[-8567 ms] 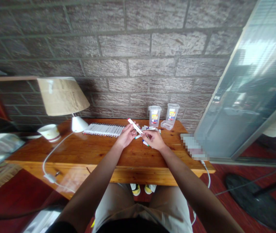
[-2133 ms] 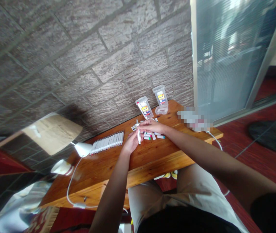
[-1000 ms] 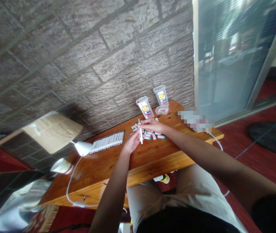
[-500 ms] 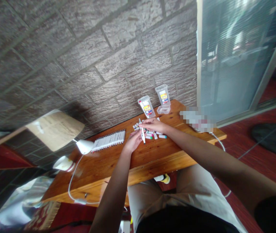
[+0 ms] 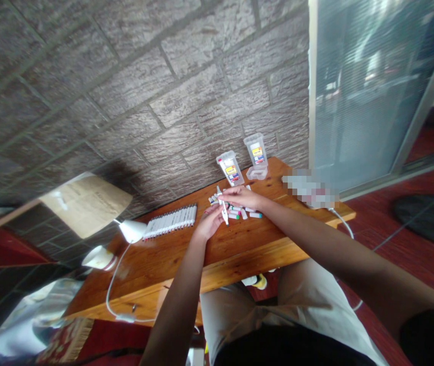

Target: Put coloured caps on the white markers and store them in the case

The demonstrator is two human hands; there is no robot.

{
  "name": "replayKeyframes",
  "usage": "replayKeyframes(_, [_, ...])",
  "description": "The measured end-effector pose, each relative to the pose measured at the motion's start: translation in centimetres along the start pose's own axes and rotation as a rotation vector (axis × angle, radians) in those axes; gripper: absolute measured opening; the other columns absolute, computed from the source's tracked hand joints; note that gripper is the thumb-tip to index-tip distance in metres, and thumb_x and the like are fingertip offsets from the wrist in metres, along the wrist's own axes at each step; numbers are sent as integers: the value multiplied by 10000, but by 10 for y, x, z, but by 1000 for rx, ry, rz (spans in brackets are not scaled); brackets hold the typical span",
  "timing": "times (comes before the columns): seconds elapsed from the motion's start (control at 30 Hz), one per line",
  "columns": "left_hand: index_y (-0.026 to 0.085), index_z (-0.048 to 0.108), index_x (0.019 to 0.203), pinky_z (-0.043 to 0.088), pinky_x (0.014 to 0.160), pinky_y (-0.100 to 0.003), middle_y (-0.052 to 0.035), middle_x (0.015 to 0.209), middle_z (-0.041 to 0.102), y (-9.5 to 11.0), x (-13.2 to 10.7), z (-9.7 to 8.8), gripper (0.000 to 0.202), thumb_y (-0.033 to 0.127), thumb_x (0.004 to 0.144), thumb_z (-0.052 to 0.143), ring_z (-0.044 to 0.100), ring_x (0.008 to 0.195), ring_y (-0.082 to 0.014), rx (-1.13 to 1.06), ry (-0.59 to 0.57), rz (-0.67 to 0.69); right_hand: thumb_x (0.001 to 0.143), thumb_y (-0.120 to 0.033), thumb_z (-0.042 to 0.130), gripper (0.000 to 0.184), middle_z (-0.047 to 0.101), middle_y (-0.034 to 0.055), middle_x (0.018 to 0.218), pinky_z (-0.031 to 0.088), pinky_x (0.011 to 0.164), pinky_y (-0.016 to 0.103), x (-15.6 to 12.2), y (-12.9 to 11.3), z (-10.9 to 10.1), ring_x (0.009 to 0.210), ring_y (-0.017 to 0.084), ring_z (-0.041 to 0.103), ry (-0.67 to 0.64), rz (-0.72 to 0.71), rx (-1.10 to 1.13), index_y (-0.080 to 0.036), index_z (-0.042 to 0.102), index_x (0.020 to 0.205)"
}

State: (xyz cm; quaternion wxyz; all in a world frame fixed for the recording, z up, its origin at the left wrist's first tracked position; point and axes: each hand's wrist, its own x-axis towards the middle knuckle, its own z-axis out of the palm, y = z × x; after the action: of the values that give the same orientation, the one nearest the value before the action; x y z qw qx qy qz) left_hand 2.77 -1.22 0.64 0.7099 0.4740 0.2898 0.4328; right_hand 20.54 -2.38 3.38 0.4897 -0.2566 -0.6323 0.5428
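Above the desk [image 5: 239, 244], left hand [image 5: 209, 223], right hand [image 5: 244, 197], both pinching marker [image 5: 225, 215]

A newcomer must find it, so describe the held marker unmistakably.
Find the wooden desk below the brick wall. Right of the neat marker row, the left hand and right hand meet at one white marker. Only it is held; the loose markers nearby lie on the desk.

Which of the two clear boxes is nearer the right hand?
The left box, holding a red-tipped marker. The right box, with a lid lying before it, stands farther from the right hand.
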Motion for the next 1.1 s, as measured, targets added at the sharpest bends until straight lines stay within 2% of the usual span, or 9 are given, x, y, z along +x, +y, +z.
replayKeyframes(0.2, [129, 736, 799, 457, 582, -208, -25, 671, 699, 3, -1, 0, 282, 319, 648, 878, 611, 581, -93, 19, -26, 3, 697, -501, 798, 480, 527, -82, 563, 142, 407, 199, 6, 10, -6, 419, 13, 272, -69, 72, 199, -108, 695, 952])
replayKeyframes(0.3, [135, 742, 823, 462, 618, -210, -17, 665, 691, 3, -2, -2, 292, 317, 642, 883, 606, 599, -87, 28, -24, 8, 691, -474, 818, 522, 535, -87, 566, 102, 400, 203, 7, 13, -9, 400, 3, 233, -99, 86, 249, -111, 683, 1041])
replayKeyframes(0.37, [134, 742, 815, 459, 635, -213, -16, 663, 688, 2, -2, -2, 274, 297, 646, 882, 601, 607, -85, 54, -23, 19, 707, -452, 816, 499, 540, -81, 557, 123, 401, 200, 6, 14, -10, 402, 6, 254, -114, 79, 237, -106, 688, 1043])
replayKeyframes(0.5, [127, 751, 818, 454, 634, -226, -29, 652, 690, 2, -2, -1, 312, 336, 630, 889, 596, 597, -96, 90, -32, 18, 730, -441, 804, 393, 553, -62, 566, 140, 396, 194, 7, 18, -11, 414, 8, 287, -116, 70, 213, -104, 717, 912])
replayKeyframes(0.67, [118, 747, 809, 448, 608, -238, -43, 653, 691, 5, -4, 3, 275, 363, 713, 830, 602, 587, -111, 101, -28, -3, 656, -411, 855, 431, 636, -21, 622, 160, 382, 168, 9, 21, -12, 436, 12, 388, -82, 127, 247, -103, 746, 937])
replayKeyframes(0.77, [112, 739, 806, 444, 604, -236, -42, 664, 693, 5, -5, 5, 238, 317, 720, 826, 607, 592, -112, 96, -23, -11, 601, -361, 887, 450, 680, -6, 654, 263, 394, 155, 9, 17, -11, 464, 35, 486, -82, 146, 287, -113, 748, 951])
replayKeyframes(0.87, [118, 739, 818, 455, 628, -237, -39, 699, 709, 4, -4, 4, 233, 266, 677, 850, 622, 608, -114, 82, -26, -2, 583, -304, 898, 374, 709, 2, 692, 393, 453, 167, 7, 13, -9, 524, 67, 581, -95, 136, 323, -123, 745, 872])
replayKeyframes(0.93, [126, 738, 827, 464, 648, -237, -34, 719, 717, 3, -4, 2, 236, 241, 658, 858, 633, 621, -114, 75, -32, 7, 579, -274, 899, 329, 724, 14, 719, 434, 485, 169, 6, 11, -9, 556, 75, 610, -109, 132, 339, -118, 740, 822])
replayKeyframes(1.1, [138, 725, 821, 491, 679, -246, -31, 739, 728, 2, -4, 1, 242, 274, 673, 859, 659, 652, -125, 37, -38, 1, 601, -234, 879, 345, 680, -16, 616, 336, 401, 133, 6, 11, -10, 453, 29, 513, -121, 176, 363, -99, 749, 891])
